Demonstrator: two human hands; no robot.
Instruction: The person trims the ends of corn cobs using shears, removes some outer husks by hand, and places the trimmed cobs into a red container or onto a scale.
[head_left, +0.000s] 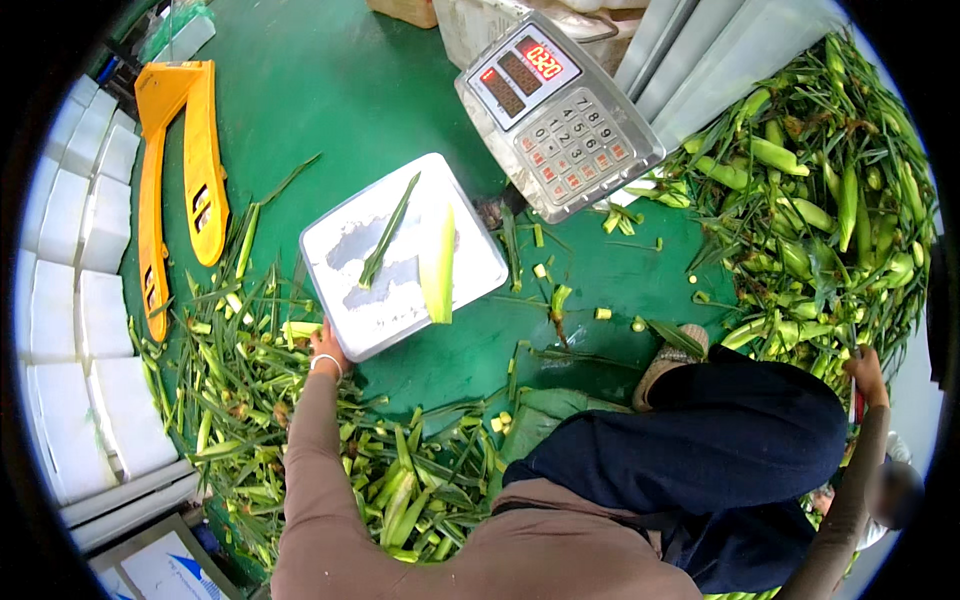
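My left hand (328, 354) is at the near left corner of the white-topped platform (397, 300) of a weighing scale, beside a cut green stalk end (301, 329). Whether its fingers grip anything is unclear. On the platform lie a narrow green leaf (390, 234) and a broad pale-green husk piece (436, 270). Far to the right, my right hand (868, 376) is closed around a slim tool with a red end (856, 409), probably a knife. It is at the edge of a large heap of corn ears in green husks (795, 210).
The scale's keypad display (562, 120) stands beyond the platform, lit red. Stripped husks and leaves (247, 405) cover the floor on the left. A yellow pallet jack (202, 165) and stacked white foam boxes (56, 300) stand farther left. Another person (894, 491) is at the right rim.
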